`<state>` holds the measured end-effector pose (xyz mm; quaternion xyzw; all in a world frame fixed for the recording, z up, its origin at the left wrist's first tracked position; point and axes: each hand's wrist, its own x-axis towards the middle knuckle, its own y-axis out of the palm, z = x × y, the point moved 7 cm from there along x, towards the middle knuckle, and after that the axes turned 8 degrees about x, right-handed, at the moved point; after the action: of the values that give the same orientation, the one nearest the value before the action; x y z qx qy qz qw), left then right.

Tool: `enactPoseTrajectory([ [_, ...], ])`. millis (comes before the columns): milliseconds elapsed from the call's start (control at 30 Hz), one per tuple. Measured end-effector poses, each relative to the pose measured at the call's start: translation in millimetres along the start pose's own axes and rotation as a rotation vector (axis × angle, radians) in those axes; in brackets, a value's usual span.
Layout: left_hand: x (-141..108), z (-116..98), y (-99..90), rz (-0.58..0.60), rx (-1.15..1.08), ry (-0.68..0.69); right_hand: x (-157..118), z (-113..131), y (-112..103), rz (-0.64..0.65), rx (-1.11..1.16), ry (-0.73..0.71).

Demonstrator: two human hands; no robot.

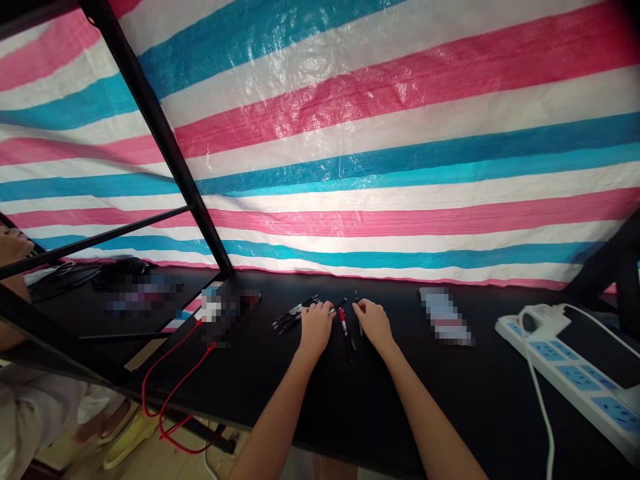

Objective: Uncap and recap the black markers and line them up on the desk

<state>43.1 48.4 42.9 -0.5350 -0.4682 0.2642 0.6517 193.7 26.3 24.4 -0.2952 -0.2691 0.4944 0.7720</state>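
Both of my hands rest over the black tabletop (pixel 260 373). My left hand (pixel 317 327) is closed around a dark pen (pixel 340 304), whose end sticks out to the right of the fingers. Just left of that hand lies a bunch of several black pens (pixel 290 317). My right hand (pixel 374 323) is closed in a pinch on a thin pen (pixel 357 295), partly hidden by the fingers. Between the hands a pen with a red part (pixel 343 321) lies on the table, with a dark pen (pixel 353 341) beside it.
A blurred flat item (pixel 446 316) lies to the right, then a white power strip (pixel 575 373) with cables. Red cables (pixel 173 347) hang over the front edge at left. A black metal frame (pixel 165 147) crosses the left side. Another person's arm (pixel 14 293) shows at far left.
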Motion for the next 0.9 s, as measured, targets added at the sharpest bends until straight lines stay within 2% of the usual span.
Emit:
enactPoseTrajectory([
  [233,0.0,-5.8,-8.0,-0.007,-0.039,0.038,12.1,-12.8,-11.7,-0.134,0.666,0.001],
  [400,0.8,-4.4,-11.9,-0.037,-0.063,0.030,13.7,-18.3,-17.1,-0.246,0.945,0.015],
  [500,1.1,-4.1,-12.8,-0.028,-0.056,0.025,14.5,-21.7,-18.1,-0.274,1.029,0.032],
  [700,0.9,-8.5,-14.1,-0.040,-0.044,0.083,16.6,-24.5,-10.4,-0.190,1.079,0.103],
  [900,0.0,-11.7,-13.7,-0.072,-0.051,0.132,20.2,-32.7,-7.7,-0.189,1.034,0.122],
])
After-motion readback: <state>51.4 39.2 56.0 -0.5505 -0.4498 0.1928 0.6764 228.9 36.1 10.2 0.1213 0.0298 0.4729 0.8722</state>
